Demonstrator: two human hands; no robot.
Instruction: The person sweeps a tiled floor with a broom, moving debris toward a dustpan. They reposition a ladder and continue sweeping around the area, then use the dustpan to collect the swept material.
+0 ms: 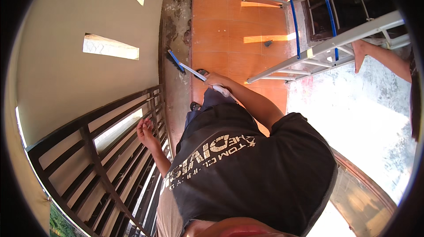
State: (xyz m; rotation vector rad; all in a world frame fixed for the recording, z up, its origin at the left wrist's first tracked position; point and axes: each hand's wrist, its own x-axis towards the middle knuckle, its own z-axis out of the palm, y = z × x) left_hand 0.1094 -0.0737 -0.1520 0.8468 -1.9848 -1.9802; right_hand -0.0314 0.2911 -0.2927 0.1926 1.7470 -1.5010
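My right hand [213, 80] is closed around the pale handle [221, 90] of a brush, in front of my body. The brush head [176, 62] is blue with dark bristles and is held low, over the grey strip along the wall's foot. My left hand [147, 131] hangs at my left, near the dark slatted railing [88, 135]. Its fingers are loosely bent and apart, and I see nothing in them.
A silver stepladder [318, 58] with blue braces stands on the orange tiled floor [221, 24] at the right. Another person's bare foot [360, 53] is on it. A small dark lump [268, 43] lies on the tiles. The beige wall [53, 60] at the left has slanted openings.
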